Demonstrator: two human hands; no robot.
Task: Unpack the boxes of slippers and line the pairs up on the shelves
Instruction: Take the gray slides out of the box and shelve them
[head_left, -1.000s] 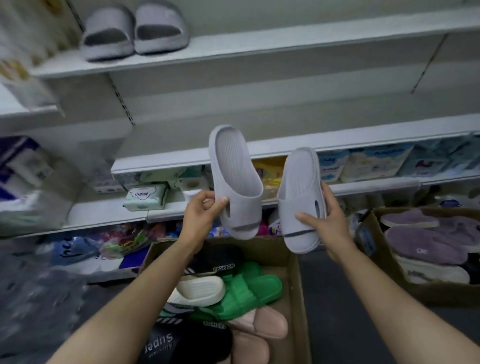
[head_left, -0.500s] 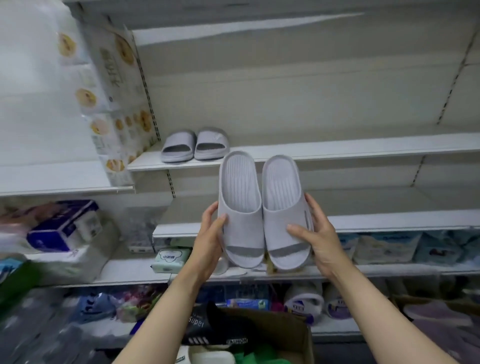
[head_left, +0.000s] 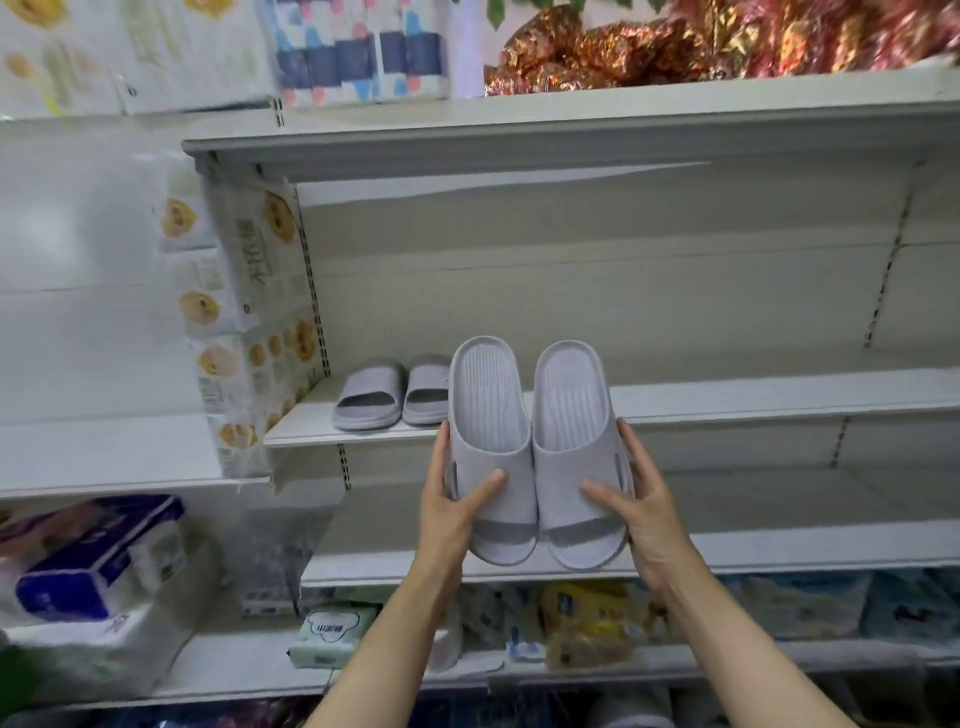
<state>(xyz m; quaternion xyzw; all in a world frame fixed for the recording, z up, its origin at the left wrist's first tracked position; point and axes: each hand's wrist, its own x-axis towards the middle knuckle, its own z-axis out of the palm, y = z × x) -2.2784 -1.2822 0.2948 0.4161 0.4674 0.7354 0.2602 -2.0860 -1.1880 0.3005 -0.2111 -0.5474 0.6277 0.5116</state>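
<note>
Holding the pale grey pair (head_left: 537, 457) pressed side by side, left hand (head_left: 452, 506) and right hand (head_left: 641, 512) each curl around an outer edge. Pair sits in the air, heels up, just right of the shelved grey pair (head_left: 392, 392), likely so both slippers land aligned on that shelf (head_left: 779, 400).

Shelved grey pair (head_left: 392, 392): right slipper's edge hidden behind held slippers (head_left: 537, 452). Foil-wrapped goods (head_left: 727, 41) at 1 o'clock cut off by top edge. Packets (head_left: 597, 618) at 6 o'clock blurred, print unreadable. Tissue packs (head_left: 88, 561) at 8 o'clock smeared, left edge cropped.
</note>
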